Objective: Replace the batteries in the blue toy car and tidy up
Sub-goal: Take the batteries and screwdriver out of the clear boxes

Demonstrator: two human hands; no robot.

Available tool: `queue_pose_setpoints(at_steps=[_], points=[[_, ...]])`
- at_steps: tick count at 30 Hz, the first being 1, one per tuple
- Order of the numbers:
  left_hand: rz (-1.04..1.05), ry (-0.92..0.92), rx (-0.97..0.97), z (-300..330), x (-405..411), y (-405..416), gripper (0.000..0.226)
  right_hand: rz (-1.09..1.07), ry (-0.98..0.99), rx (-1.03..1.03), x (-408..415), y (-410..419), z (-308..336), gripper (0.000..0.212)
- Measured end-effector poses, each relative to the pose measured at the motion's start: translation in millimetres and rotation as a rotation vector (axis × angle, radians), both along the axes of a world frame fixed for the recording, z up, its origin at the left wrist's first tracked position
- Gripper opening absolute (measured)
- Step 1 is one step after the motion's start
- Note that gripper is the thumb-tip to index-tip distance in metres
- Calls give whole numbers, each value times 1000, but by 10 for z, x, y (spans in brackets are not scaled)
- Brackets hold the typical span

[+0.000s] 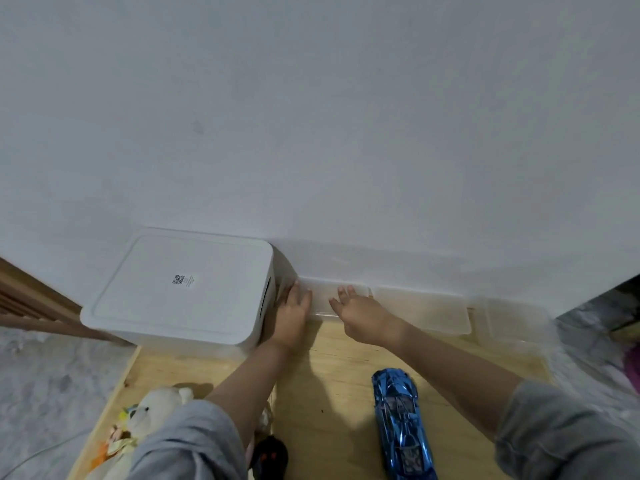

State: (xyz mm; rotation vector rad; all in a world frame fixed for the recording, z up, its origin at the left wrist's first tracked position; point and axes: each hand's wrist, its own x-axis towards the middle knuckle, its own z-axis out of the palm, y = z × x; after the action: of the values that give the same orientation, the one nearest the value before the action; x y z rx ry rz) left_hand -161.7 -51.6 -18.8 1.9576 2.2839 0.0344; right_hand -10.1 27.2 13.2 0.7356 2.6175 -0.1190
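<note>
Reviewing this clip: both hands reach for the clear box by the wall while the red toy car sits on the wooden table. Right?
Not quite: the toy car is blue, not red, as the head view shows. The left hand and right hand do reach for the clear box by the wall.

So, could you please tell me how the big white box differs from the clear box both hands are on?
The white box is opaque, taller and bears a code sticker; the clear box is see-through, low and plain. The left hand and right hand rest on the clear box only. Both boxes sit against the wall.
</note>
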Motion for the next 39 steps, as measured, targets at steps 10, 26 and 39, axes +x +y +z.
queue_pose_setpoints(at_steps=[10, 26, 39], points=[[7, 162, 152, 96, -16, 65, 70, -29, 234, -178, 70, 218, 317, 48], [-43, -11, 262, 216, 31, -99, 105, -99, 562, -16, 192, 285, 395, 35], [40, -65, 295, 212, -5, -38, 122, 90, 769, 335, 153, 171, 197, 14]])
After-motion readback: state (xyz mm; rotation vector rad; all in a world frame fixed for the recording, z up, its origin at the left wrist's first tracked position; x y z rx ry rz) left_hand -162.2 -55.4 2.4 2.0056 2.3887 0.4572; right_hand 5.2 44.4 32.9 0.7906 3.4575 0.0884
